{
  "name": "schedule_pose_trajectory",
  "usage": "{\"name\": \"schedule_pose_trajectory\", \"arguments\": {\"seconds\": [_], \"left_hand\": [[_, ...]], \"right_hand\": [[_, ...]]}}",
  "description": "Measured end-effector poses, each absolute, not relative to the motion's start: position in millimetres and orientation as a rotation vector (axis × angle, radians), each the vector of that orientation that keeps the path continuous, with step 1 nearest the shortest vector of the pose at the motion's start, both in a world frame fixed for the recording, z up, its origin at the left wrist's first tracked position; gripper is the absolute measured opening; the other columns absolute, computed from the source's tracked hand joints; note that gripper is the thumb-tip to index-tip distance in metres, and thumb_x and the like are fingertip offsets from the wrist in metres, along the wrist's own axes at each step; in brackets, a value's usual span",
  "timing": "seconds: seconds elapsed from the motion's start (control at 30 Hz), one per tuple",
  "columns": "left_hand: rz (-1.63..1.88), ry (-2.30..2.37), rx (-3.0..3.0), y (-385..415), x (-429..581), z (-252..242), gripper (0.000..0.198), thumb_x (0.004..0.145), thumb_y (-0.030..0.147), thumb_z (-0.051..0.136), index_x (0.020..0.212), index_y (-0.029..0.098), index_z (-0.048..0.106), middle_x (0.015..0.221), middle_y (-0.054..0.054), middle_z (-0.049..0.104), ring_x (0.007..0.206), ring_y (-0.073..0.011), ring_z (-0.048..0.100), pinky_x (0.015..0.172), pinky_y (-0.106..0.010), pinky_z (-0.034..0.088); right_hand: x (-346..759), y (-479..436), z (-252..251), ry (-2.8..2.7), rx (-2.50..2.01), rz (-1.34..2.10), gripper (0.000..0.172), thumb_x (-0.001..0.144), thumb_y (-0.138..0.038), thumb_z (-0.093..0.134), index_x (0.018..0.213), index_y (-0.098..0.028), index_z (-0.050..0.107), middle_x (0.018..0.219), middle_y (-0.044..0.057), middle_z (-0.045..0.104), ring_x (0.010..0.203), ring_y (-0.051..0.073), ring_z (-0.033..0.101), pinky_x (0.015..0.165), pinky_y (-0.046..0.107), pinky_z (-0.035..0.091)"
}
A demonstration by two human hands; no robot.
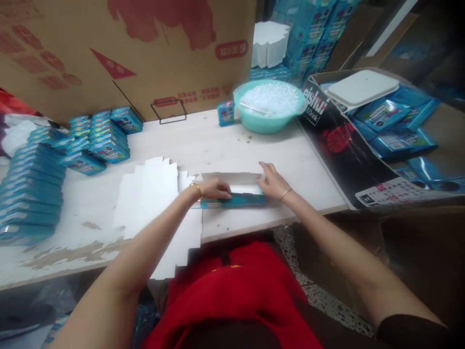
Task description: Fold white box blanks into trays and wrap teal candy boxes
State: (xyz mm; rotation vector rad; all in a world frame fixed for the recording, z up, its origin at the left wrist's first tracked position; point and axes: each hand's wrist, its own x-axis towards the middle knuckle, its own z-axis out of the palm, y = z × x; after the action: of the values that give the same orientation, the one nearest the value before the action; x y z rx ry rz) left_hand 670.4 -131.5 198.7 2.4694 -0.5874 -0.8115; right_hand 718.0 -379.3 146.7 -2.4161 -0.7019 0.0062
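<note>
A long, partly folded blue carton (247, 200) lies near the table's front edge, its pale inside facing up. My left hand (217, 188) is closed on the carton's near wall, left of its middle. At the carton's right end is my right hand (272, 182), its thumb and fingers apart, the index finger stretched out beyond the far wall. Left of the carton, and partly under my left wrist, a fanned stack of flat white cartons (152, 194) overhangs the table edge.
A turquoise bowl (267, 125) of white pieces stands at the back beside a small blue box (225, 114). Blue boxes (31, 189) are stacked at left. A black carton (337, 155) with blue packets is at right. A large cardboard box (145, 48) stands behind.
</note>
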Motion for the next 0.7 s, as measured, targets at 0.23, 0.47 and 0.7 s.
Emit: {"name": "schedule_pose_trajectory", "arguments": {"seconds": [0.23,0.47,0.7], "left_hand": [[-0.594,-0.595,2.561,-128,661,180,0.034,0.088,0.045,0.045,0.099,0.016,0.058,0.094,-0.006,0.062,0.084,-0.0164,0.055,0.076,-0.029,0.042],[-0.193,-0.783,2.987,-128,609,170,0.041,0.089,0.039,0.045,0.126,0.021,0.051,0.109,-0.014,0.055,0.096,-0.0253,0.049,0.085,-0.041,0.038],[-0.341,-0.617,2.977,-138,606,164,0.021,0.089,0.024,0.041,0.099,0.014,0.057,0.089,-0.011,0.062,0.083,-0.0216,0.057,0.072,-0.033,0.043]], "right_hand": [[632,-364,132,-1.284,-2.457,-0.418,0.054,0.088,-0.030,0.055,0.137,-0.011,0.039,0.136,0.015,0.048,0.131,0.029,0.036,0.107,0.049,0.033],[633,-355,108,-1.198,-2.568,-0.505,0.027,0.094,-0.021,0.046,0.117,-0.012,0.057,0.115,0.015,0.059,0.116,0.029,0.046,0.095,0.044,0.041],[633,-354,114,-1.216,-2.635,-0.409,0.029,0.092,-0.010,0.040,0.116,-0.015,0.057,0.079,0.008,0.055,0.076,0.022,0.047,0.066,0.034,0.041]]}}
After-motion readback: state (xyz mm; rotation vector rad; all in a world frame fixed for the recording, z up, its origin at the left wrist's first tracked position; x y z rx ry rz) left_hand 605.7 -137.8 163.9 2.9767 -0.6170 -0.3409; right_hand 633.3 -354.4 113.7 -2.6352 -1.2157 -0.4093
